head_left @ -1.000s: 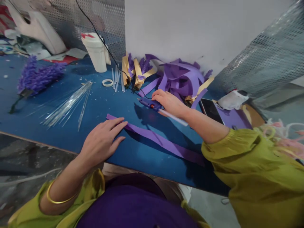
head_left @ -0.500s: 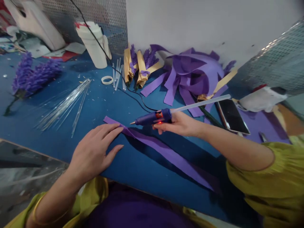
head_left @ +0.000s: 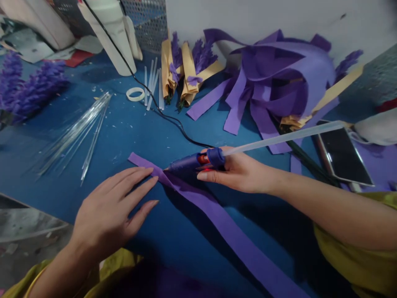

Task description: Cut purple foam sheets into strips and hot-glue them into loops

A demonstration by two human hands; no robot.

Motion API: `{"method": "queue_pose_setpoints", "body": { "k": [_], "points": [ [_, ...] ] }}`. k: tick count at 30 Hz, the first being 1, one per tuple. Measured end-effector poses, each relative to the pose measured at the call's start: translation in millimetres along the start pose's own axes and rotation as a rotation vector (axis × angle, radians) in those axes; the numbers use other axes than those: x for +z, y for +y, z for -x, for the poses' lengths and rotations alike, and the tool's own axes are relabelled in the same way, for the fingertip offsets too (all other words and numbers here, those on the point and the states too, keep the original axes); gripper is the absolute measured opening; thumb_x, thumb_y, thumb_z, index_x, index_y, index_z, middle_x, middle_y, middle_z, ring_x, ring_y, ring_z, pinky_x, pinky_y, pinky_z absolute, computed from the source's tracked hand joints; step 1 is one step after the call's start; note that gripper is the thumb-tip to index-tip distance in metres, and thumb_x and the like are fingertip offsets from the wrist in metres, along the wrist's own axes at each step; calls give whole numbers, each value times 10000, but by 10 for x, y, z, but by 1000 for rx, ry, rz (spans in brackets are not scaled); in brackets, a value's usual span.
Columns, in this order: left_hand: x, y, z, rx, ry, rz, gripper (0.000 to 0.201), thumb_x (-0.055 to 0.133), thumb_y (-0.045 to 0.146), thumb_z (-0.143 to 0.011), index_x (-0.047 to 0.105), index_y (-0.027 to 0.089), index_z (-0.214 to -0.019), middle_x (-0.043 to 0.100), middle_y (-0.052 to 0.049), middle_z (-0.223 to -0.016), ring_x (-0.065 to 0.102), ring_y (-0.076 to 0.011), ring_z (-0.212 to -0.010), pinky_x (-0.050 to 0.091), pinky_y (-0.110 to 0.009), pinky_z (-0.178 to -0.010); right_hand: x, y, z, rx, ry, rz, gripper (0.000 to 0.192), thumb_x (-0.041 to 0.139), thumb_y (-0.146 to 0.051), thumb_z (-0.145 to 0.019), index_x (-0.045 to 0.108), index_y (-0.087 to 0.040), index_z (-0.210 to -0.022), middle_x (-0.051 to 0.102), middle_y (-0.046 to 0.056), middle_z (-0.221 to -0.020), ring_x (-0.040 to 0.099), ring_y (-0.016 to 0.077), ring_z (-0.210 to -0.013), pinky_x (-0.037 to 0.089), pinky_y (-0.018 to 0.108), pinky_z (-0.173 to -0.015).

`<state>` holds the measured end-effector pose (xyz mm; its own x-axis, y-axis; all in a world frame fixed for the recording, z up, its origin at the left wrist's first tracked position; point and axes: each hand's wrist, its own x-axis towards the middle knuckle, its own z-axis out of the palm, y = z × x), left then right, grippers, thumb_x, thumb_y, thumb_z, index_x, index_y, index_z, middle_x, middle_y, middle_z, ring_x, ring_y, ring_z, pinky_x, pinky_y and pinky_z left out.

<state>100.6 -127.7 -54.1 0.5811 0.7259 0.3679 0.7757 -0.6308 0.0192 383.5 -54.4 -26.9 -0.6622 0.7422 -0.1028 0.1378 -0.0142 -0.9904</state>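
Note:
A long purple strip (head_left: 214, 211) of felt-like material runs diagonally over the blue table (head_left: 136, 132), with a twist near its far end. Fingertips of my left hand (head_left: 114, 203) press on the strip close to that end; its fingers are stretched out and the thumb stands apart. My right hand (head_left: 238, 171) is wrapped round a dark blue glue gun (head_left: 192, 163), a red light glowing on it. A long clear glue stick (head_left: 285, 138) sticks out of its back. The gun's tip is at the strip, just right of my left fingertips; whether it touches cannot be seen clearly.
Behind lie a heap of purple strips (head_left: 273, 78), paper-wrapped purple flower bunches (head_left: 189, 76), spare glue sticks (head_left: 151, 82) and a tape ring (head_left: 135, 94). Clear thin rods (head_left: 80, 132) and purple flowers (head_left: 37, 89) are left. A black cord (head_left: 176, 122) crosses the table. A phone (head_left: 344, 155) lies right.
The glue gun's tip has come down and left to the strip, beside my left fingertips. My left hand stays on the strip. The view has moved closer to the table.

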Motion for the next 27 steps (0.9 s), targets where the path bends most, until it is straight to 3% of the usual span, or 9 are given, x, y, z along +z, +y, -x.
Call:
{"method": "queue_pose_setpoints", "body": {
  "k": [5,11,16,21,27],
  "points": [
    [-13,19,-4,-28,-2,7,375,623,301,-924,607,237,-1293,692,-90,-1268,666,-298,-1143,568,-477,-966,-7,-7,-28,-35,-11,51,293,720,-444,-833,578,-188,-824,587,-2,-773,559,143,-728,479,278,-684],
    [1,19,-3,-29,-8,21,410,625,292,-916,595,252,-1323,689,-84,-1274,663,-308,-1143,567,-495,-960,-19,1,-24,-30,-21,135,279,691,-446,-860,593,-186,-890,609,4,-806,561,147,-751,476,281,-701],
    [3,14,-12,-38,-35,21,458,615,314,-925,559,213,-1367,672,-103,-1287,637,-313,-1158,540,-499,-976,-50,-7,-13,-14,-43,221,272,671,-433,-879,584,-179,-840,587,-6,-772,543,136,-715,454,267,-666],
    [11,2,-12,-26,-94,4,394,574,336,-948,595,246,-1330,663,-105,-1267,629,-321,-1133,544,-505,-928,-61,-25,1,25,-32,275,282,666,-449,-877,615,-172,-870,622,8,-810,556,150,-742,440,270,-660],
    [21,-3,9,-29,-80,18,373,594,319,-930,623,247,-1295,658,-107,-1279,622,-326,-1160,538,-512,-954,-57,-47,19,48,-32,250,263,679,-428,-872,655,-175,-940,668,17,-849,586,166,-770,458,277,-671]
  ]
}}
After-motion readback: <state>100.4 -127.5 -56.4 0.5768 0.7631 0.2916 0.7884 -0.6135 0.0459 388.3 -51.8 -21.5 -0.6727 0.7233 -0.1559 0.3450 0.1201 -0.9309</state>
